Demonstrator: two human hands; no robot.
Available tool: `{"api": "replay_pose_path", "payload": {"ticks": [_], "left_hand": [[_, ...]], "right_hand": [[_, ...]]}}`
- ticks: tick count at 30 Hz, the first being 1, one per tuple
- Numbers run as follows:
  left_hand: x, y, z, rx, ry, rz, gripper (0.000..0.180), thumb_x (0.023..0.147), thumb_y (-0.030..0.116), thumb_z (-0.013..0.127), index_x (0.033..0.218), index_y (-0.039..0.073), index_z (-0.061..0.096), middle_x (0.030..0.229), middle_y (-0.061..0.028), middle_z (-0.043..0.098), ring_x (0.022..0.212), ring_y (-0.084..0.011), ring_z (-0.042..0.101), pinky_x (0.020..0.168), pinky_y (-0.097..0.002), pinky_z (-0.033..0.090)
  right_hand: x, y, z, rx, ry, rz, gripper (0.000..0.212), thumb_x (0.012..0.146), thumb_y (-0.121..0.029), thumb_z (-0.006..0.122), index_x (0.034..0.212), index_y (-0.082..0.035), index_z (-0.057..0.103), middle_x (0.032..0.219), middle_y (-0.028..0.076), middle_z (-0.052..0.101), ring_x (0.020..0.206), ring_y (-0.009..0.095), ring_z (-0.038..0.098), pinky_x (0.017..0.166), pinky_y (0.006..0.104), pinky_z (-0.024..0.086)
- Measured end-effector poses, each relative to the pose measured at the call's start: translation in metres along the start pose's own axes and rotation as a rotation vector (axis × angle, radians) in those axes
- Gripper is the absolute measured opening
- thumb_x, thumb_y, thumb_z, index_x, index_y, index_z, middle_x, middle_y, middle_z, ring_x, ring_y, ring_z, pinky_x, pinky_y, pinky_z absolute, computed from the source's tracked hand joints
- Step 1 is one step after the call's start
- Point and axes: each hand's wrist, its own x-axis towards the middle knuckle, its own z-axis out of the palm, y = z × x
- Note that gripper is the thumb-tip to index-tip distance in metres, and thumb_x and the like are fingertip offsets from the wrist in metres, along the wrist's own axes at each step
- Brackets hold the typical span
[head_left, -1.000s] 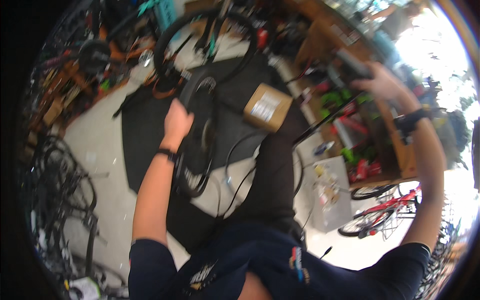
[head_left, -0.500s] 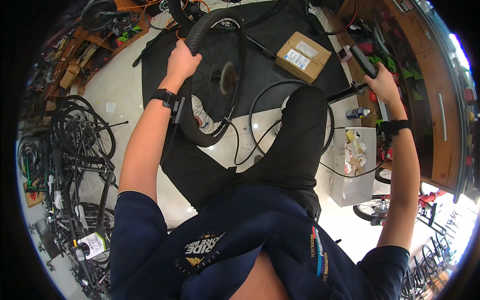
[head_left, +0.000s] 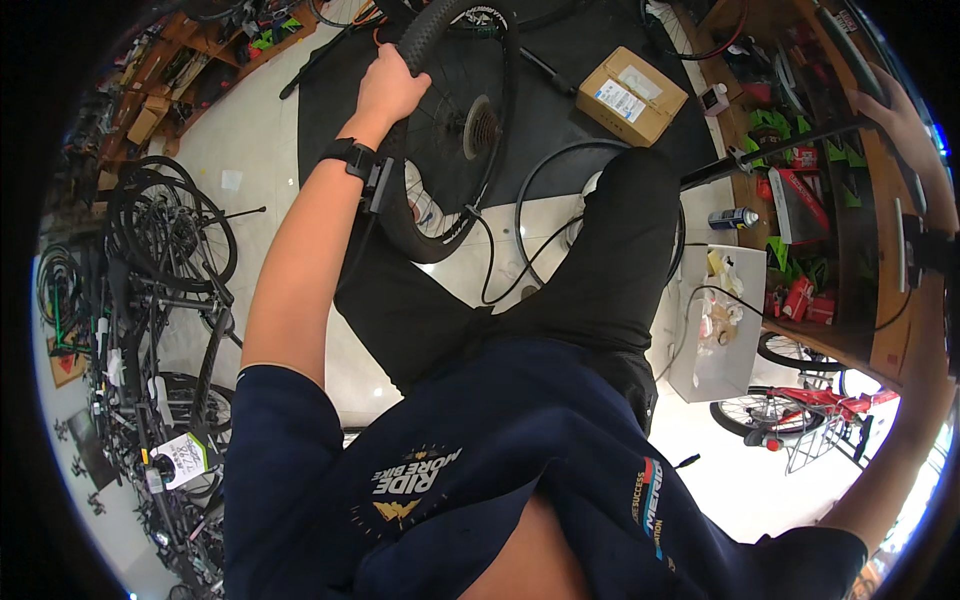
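My left hand (head_left: 393, 85) is closed around the knobby black tyre of a bicycle wheel (head_left: 432, 32), which stands upright by my left leg. The wheel's cassette (head_left: 481, 130) faces right. A black hose (head_left: 489, 265) reaches the rim's lower inner side, where its head (head_left: 471, 212) sits. Far out to the right, my right hand (head_left: 900, 112) grips the long black handle of a floor pump (head_left: 852, 55). A thin rod (head_left: 815, 140) runs from that handle to the pump barrel (head_left: 706, 175) beside my right knee. The pump's base is hidden behind my leg.
On the black mat (head_left: 330, 130) rests a cardboard box (head_left: 632, 97). A spray can (head_left: 733, 218) and a white bin of litter (head_left: 722, 375) are at the right, beside a wooden shelf unit (head_left: 880, 345). Bicycles (head_left: 175, 240) crowd the left; a red bicycle (head_left: 815, 400) stands lower right.
My right hand has swung outward to the right with the pump handle, and more of the rod shows outside the barrel. My left hand keeps its hold on the wheel. The view has shifted slightly.
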Motion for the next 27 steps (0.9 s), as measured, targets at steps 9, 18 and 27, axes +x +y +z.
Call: {"api": "replay_pose_path", "payload": {"ticks": [9,18,27], "left_hand": [[0.014,0.011,0.007,0.006,0.024,0.028,0.068,0.081,0.032,0.073,0.129,-0.009,0.047,0.11,-0.0316,0.067,0.102,-0.0442,0.068,0.089,-0.0462,0.054],[0.009,0.008,-0.002,-0.178,-0.026,-0.017,0.072,0.091,0.054,0.067,0.125,-0.008,0.056,0.111,-0.0225,0.069,0.1,-0.0325,0.069,0.086,-0.039,0.053],[0.012,-0.004,-0.024,-0.923,-0.498,-0.343,0.054,0.099,0.05,0.061,0.113,-0.002,0.067,0.098,-0.0096,0.07,0.087,-0.0186,0.068,0.079,-0.0319,0.053]], "right_hand": [[-0.002,0.029,0.11,0.072,-0.086,0.041,0.061,0.084,-0.032,0.072,0.122,0.013,0.057,0.095,0.019,0.066,0.087,0.024,0.063,0.084,0.0351,0.049],[-0.025,0.034,0.191,0.084,0.028,0.055,0.058,0.081,-0.034,0.072,0.115,0.012,0.059,0.098,0.033,0.067,0.096,0.043,0.068,0.087,0.0437,0.051],[-0.019,0.036,0.161,0.04,0.01,-0.12,0.054,0.08,-0.038,0.076,0.102,0.008,0.061,0.089,0.028,0.066,0.085,0.039,0.067,0.079,0.043,0.052]]}}
